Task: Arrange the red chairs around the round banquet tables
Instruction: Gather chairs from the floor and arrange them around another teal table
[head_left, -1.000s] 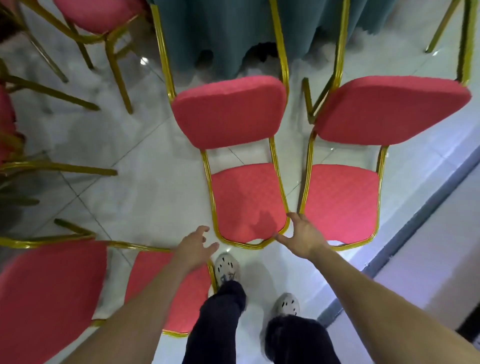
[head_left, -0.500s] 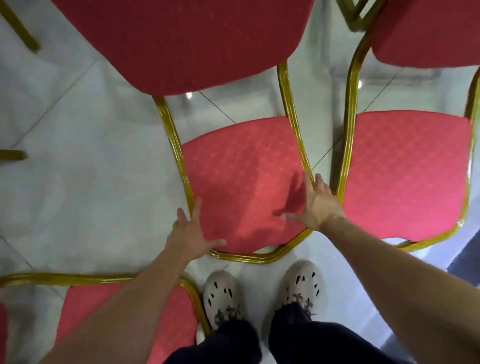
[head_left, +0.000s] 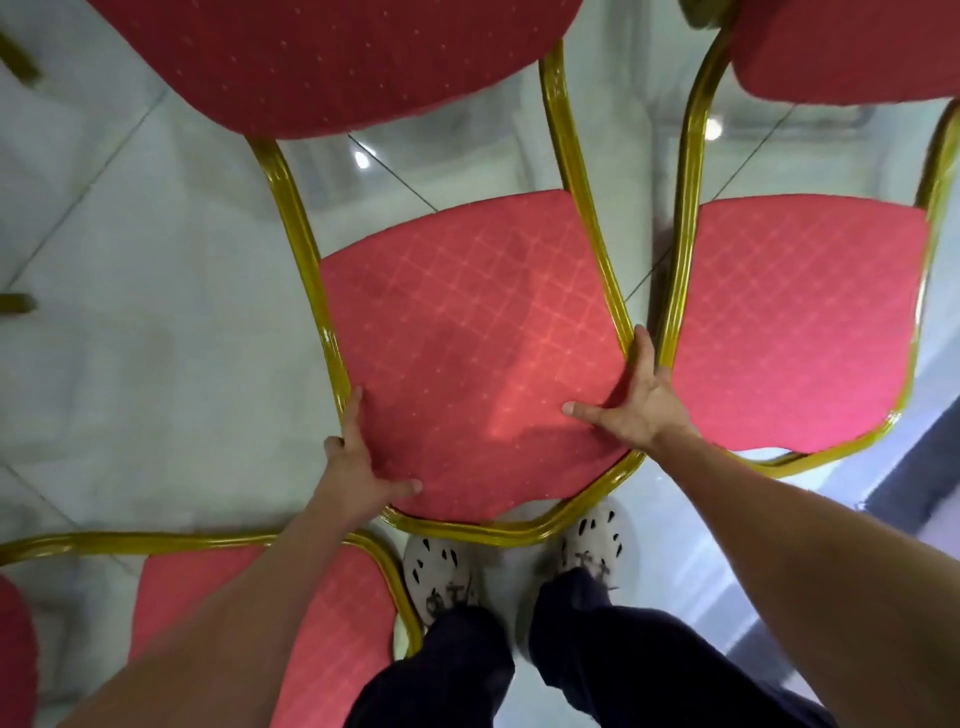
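Directly below me is a red chair (head_left: 467, 338) with a gold metal frame; I look down on its padded back, and its seat fills the top of the view. My left hand (head_left: 358, 467) grips the back's lower left corner, thumb on the pad and fingers round the frame. At the right edge, my right hand (head_left: 639, 405) holds the frame, with the thumb spread across the pad and a finger lying along the gold tube. No banquet table is in view.
A second red chair (head_left: 795, 322) stands close on the right, its frame almost touching my right hand. A third chair (head_left: 332, 623) sits at lower left under my left forearm. My feet in pale shoes (head_left: 441, 577) stand just behind the held chair on glossy white tiles (head_left: 156, 312).
My head has dropped closer over the chair, so the green-draped table has left the view. Both hands went from reaching toward the chair's back to holding its two sides.
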